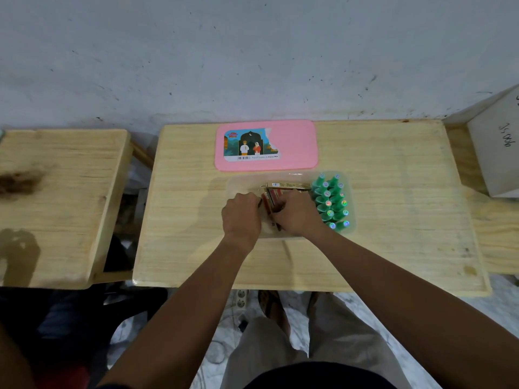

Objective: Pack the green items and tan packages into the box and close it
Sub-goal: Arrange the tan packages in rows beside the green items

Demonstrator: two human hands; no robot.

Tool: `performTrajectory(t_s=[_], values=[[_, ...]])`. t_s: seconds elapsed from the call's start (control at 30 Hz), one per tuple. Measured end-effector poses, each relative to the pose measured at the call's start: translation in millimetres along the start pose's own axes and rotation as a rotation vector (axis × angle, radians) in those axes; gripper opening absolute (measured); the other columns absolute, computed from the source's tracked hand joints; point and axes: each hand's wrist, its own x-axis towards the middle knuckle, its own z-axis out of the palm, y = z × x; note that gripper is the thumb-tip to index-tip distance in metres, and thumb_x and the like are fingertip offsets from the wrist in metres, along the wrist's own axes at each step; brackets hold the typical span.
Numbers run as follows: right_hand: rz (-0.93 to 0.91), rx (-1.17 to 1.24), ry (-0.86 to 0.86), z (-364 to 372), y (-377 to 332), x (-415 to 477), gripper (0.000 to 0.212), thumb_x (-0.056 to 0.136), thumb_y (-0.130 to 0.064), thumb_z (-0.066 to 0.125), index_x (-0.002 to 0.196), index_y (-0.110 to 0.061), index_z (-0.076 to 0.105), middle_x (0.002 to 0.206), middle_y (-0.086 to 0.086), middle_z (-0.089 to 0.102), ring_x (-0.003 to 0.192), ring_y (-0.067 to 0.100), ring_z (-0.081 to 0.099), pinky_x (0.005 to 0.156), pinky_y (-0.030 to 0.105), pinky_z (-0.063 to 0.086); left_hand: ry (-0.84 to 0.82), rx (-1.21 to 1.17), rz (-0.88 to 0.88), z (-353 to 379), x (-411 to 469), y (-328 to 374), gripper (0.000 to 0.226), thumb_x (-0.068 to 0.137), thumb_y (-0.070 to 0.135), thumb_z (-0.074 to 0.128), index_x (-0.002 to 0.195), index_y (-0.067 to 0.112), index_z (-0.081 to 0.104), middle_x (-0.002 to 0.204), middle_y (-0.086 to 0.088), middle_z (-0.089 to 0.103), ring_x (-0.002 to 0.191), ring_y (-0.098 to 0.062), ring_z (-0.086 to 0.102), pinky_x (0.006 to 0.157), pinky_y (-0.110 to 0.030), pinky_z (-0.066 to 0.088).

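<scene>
While bent over a clear box (pixel 238 184) on the wooden worktop (pixel 393 220), both hands inside it: left hand (pixel 241 217) curled with fingers (pixel 254 198) pinching the near end of the tan packages (pixel 271 202), right hand (pixel 296 213) closed over the same packages from the other side. Further tan package (pixel 289 186) lying crosswise along the far wall of the box, touching the rest. Green items (pixel 331 203) standing upright in two rows at the right end of the box, just beside the right hand. Pink lid (pixel 295 147) flat on the worktop just beyond the box, off it, label upward. Grey carton (pixel 497 147) well apart at far right.
</scene>
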Motion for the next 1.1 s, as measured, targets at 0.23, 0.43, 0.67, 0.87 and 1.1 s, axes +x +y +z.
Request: performTrajectory(t_s=[0.23,0.43,0.67,0.87,1.1], values=[[0.012,0.047,0.002,-0.7,3.5,2.4,0.021,0.07,-0.02,0.077,0.055,-0.021,0.064,0.066,0.005,0.067,0.064,0.02,0.059,0.056,0.024,0.034,-0.014,-0.402,-0.253,9.9,14.2,0.4,0.013,0.089,0.008,0.055,0.079,0.003,0.063,0.085,-0.019,0.066,0.084,-0.041,0.065,0.06,-0.034,0.042],[-0.008,0.048,-0.004,-1.6,4.5,3.2,0.009,0.073,-0.023,0.079,0.078,-0.016,0.078,0.079,0.004,0.073,0.072,0.018,0.061,0.065,0.025,0.04,0.034,-0.236,-0.127,9.7,9.6,-2.8,0.02,0.084,-0.006,0.046,0.075,0.006,0.059,0.083,-0.017,0.066,0.079,-0.037,0.062,0.059,-0.034,0.036],[0.012,-0.042,-0.014,6.8,-4.9,3.8,0.008,0.069,-0.018,0.075,0.064,-0.016,0.069,0.066,0.001,0.066,0.063,0.017,0.06,0.048,0.022,0.035,0.182,0.312,0.208,12.7,3.8,-29.3,0.013,0.082,0.02,0.065,0.075,0.019,0.076,0.102,-0.001,0.065,0.101,-0.03,0.046,0.077,-0.042,0.029],[-0.017,-0.137,0.02,26.5,-22.7,12.6,0.005,0.074,-0.006,0.067,0.078,-0.01,0.069,0.076,0.01,0.067,0.071,0.026,0.063,0.053,0.024,0.042,0.111,0.364,0.164,11.2,5.2,-44.9,0.009,0.076,0.027,0.071,0.082,0.028,0.078,0.134,0.0,0.048,0.12,-0.031,0.026,0.093,-0.047,0.019],[-0.034,-0.224,0.003,37.1,-35.1,12.7,0.021,0.087,0.0,0.052,0.102,-0.004,0.067,0.1,0.016,0.07,0.096,0.031,0.067,0.069,0.033,0.049,0.174,0.398,0.138,6.2,2.2,-46.0,0.011,0.063,0.019,0.076,0.07,0.025,0.072,0.118,-0.002,0.05,0.1,-0.029,0.032,0.081,-0.041,0.024]])
